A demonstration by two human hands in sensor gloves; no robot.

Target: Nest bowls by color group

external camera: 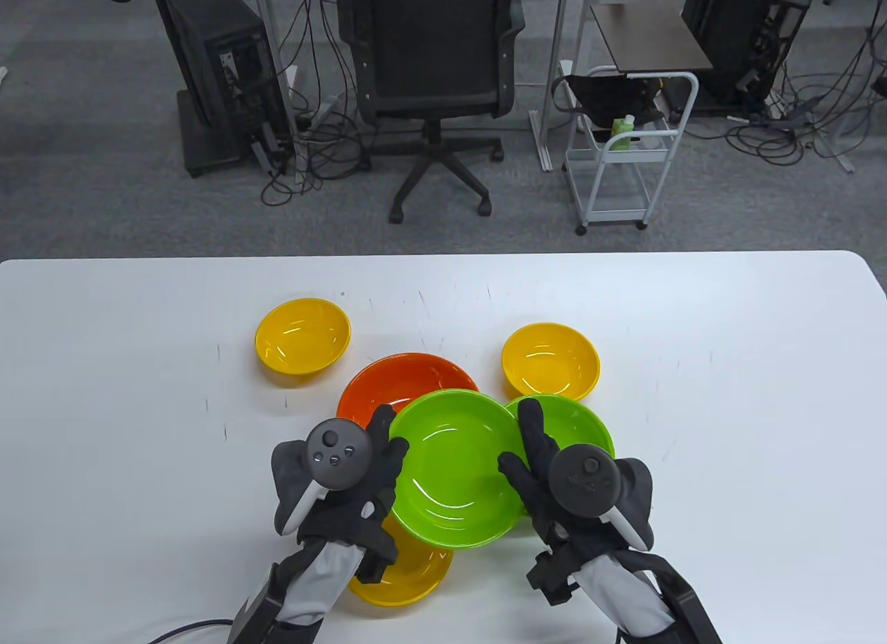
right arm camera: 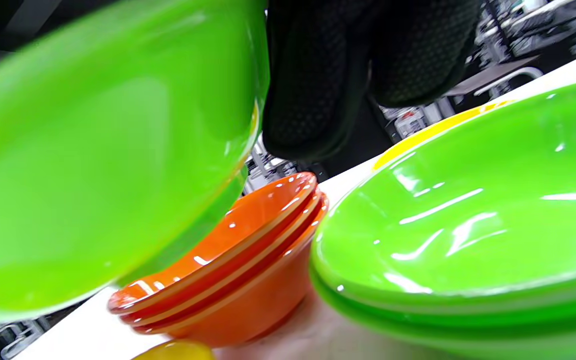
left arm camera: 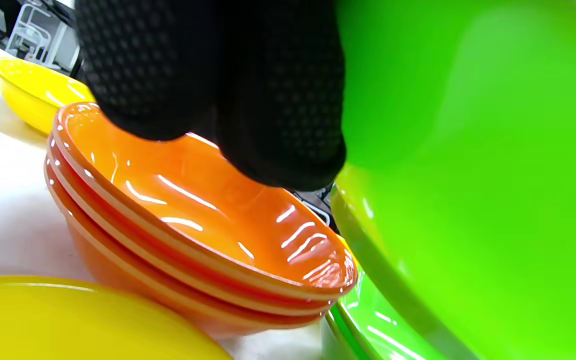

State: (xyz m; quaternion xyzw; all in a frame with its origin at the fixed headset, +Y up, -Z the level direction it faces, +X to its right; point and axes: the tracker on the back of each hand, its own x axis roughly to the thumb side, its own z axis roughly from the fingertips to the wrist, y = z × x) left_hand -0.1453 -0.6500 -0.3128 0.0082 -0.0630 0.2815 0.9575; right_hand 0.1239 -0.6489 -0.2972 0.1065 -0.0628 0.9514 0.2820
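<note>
A green bowl (external camera: 454, 467) is held above the table between both hands. My left hand (external camera: 378, 450) presses its left rim and my right hand (external camera: 530, 457) its right rim. It fills the left wrist view (left arm camera: 473, 165) and the right wrist view (right arm camera: 93, 160). A stack of green bowls (external camera: 578, 425) sits right of it, close in the right wrist view (right arm camera: 458, 225). A stack of three orange bowls (external camera: 409, 387) stands behind it (left arm camera: 193, 235) (right arm camera: 238, 265). Yellow bowls lie at the back left (external camera: 303, 339), back right (external camera: 551, 361) and under my left wrist (external camera: 409, 575).
The white table (external camera: 727, 394) stretches wide to both sides of the bowls. Beyond its far edge stand an office chair (external camera: 433, 82) and a white cart (external camera: 624, 152) on the floor.
</note>
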